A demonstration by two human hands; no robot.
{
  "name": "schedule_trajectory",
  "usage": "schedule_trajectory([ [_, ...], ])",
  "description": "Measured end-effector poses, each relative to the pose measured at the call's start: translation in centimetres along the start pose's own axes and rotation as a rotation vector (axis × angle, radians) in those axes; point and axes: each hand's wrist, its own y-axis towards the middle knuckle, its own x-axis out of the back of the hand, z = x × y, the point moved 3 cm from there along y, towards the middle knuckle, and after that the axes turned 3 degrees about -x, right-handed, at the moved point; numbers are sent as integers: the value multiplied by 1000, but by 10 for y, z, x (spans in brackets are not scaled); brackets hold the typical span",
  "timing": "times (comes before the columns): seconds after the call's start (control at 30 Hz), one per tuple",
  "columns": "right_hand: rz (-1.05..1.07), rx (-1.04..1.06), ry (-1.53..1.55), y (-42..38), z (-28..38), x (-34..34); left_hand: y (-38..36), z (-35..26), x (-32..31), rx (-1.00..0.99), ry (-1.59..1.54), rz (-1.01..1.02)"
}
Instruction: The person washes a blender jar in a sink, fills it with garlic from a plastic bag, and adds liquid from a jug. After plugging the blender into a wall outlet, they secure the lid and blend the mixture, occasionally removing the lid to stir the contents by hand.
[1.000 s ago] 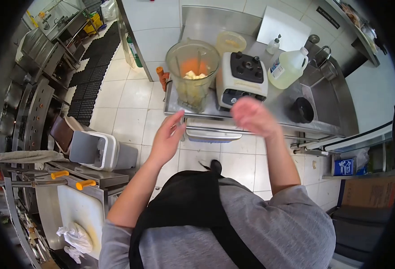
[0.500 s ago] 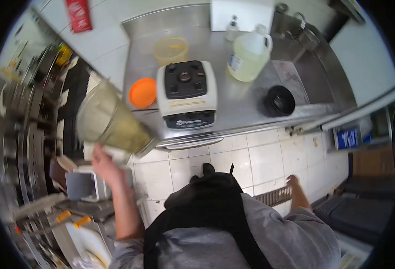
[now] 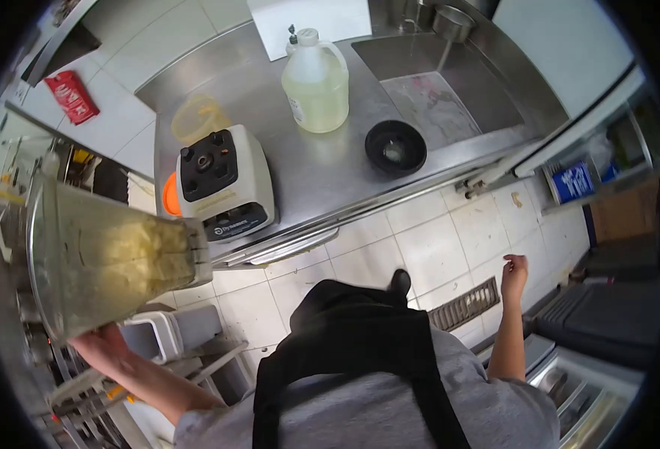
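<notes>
Left hand [image 3: 101,347] apparently grasps the tilted blender jar [image 3: 120,258]; right hand [image 3: 515,277] hangs released.

Pale square floor tiles [image 3: 438,258] surround a slotted drain [image 3: 464,303] beneath the stainless-steel counter [image 3: 307,176].

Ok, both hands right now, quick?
Left hand: closed on the blender jar, chunks inside.
Right hand: holding nothing visible, fingers partly curled, off the counter.

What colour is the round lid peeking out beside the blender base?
The lid is bright orange, seen in the head view.
</notes>
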Motion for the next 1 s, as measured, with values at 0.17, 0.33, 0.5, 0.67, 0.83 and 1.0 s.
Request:
schedule_trajectory([
  [0.17,-331,467,245,144,114,97,-59,-17,-69,2,-83,205],
  [0.33,-369,469,-603,275,166,20,-113,-39,-76,-41,19,-94],
  [0.5,39,711,46,254,308,-67,-132,-63,-45,-85,133,-329],
  [0.67,788,1078,619,118,485,-175,-116,-51,-12,-160,187,-376],
  [0.83,731,1339,441,74,586,-233,-106,-33,10,-164,271,-550],
  [1.0,954,1377,452,86,602,-252,-97,-32,34,-184,343,-577],
])
